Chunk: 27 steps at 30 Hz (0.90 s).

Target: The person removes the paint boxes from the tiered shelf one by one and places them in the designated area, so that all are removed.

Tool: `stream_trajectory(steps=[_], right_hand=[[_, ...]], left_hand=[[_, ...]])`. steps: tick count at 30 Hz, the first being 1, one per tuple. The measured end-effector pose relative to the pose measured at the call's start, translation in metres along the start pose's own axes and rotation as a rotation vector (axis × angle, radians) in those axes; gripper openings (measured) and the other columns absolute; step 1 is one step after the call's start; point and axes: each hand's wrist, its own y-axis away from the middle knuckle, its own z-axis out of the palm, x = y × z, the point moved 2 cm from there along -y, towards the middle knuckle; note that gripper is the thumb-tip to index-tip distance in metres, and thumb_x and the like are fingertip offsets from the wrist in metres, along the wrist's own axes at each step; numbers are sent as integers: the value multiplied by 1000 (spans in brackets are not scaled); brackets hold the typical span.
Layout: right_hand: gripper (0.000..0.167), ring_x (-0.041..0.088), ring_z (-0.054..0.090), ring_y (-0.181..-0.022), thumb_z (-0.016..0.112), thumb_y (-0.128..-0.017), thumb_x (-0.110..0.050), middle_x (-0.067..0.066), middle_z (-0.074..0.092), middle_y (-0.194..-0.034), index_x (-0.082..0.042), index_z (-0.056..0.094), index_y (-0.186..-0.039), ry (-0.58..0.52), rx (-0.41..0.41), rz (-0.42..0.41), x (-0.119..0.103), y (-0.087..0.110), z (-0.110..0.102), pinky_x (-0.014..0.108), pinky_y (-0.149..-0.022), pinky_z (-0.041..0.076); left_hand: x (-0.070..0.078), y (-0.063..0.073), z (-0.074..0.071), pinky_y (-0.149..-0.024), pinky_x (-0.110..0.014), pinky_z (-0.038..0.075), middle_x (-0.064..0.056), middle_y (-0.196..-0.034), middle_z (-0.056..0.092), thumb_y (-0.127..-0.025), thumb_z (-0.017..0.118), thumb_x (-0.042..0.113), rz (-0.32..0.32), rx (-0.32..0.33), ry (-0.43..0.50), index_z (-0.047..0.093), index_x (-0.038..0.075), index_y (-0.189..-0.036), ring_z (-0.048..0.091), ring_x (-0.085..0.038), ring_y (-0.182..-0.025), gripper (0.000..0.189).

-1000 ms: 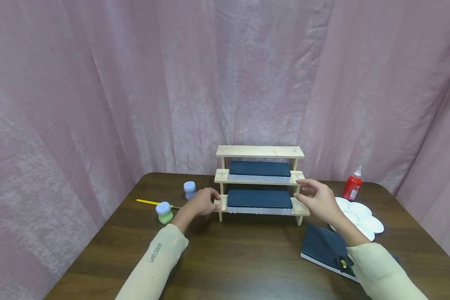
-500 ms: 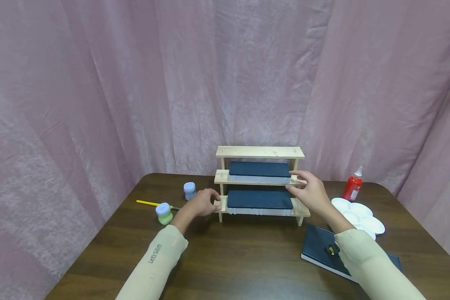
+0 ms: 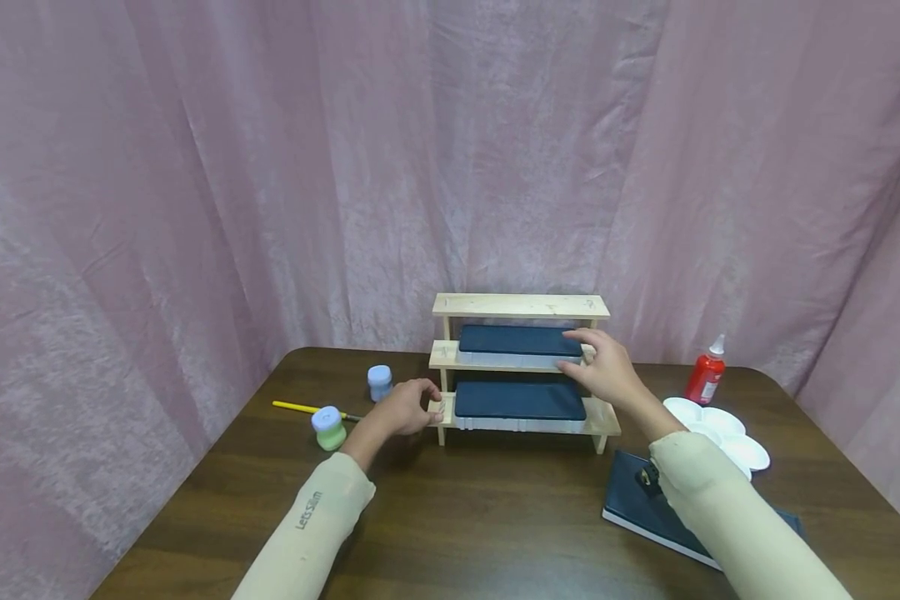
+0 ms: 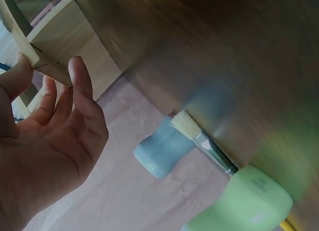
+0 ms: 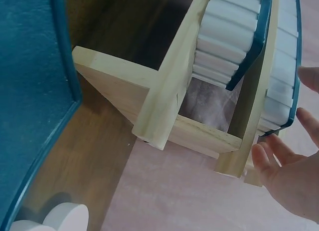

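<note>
Probably the mildest risk sits toward the left edge of the desk (image 3: 450, 517), where a yellow brush (image 3: 296, 406) lies behind the green jar (image 3: 328, 427); a careless pull of the left forearm (image 3: 307, 508) could tip the jar. Beyond, nearer the back edge, stands the blue jar (image 3: 379, 382). The left hand (image 3: 401, 407) pinches the left end of the bottom step of the wooden stand (image 3: 521, 304), near the middle of the desk's back edge. If that pinch loosens, the light-looking frame may slide or twist under a sideways push. The lower box (image 3: 520, 400) rests on the bottom step, the upper box (image 3: 520, 339) on the middle one. At the upper box's right end the right hand (image 3: 603, 365) is half open, thumb and fingers parted; whether it grips, I cannot tell. A hard nudge there could skew that box over its step's edge. Toward the desk's front right corner, the right sleeve (image 3: 720, 500) passes above the loose box (image 3: 645, 508) and might drag it if lowered.
</note>
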Motion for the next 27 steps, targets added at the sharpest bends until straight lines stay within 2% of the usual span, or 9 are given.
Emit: stream_trajectory(steps=[6, 15, 24, 27], right_hand=[[54, 44, 39, -135, 75, -89, -21, 25, 42, -146, -3, 56, -136, 14, -19, 37, 3, -5, 1, 62, -106, 33], [60, 45, 36, -137, 78, -87, -23, 27, 40, -147, -2, 55, -138, 7, -42, 37, 8, -14, 5, 63, -107, 31], [63, 43, 45, -130, 81, -84, -22, 23, 44, -143, -4, 55, -138, -35, -44, 37, 13, -19, 14, 59, -101, 41], [64, 42, 44, -130, 82, -83, -22, 23, 45, -142, -4, 56, -138, -30, -32, 28, 14, -20, 16, 60, -103, 39]], left_hand=[[1, -1, 1, -85, -41, 49, -9, -110, 66, -86, 79, 24, -3, -11, 7, 64, 15, -107, 57, -22, -90, 27], [-1, -2, 0, -82, -39, 49, -7, -107, 66, -85, 80, 23, -10, -12, 3, 64, 15, -107, 56, -21, -87, 27], [-2, -2, 1, -82, -39, 49, -8, -105, 67, -85, 80, 23, -16, -9, 0, 65, 15, -105, 57, -21, -85, 27], [-1, -2, 0, -83, -39, 49, -9, -105, 67, -84, 81, 23, -13, 1, 2, 65, 16, -104, 58, -21, -85, 26]])
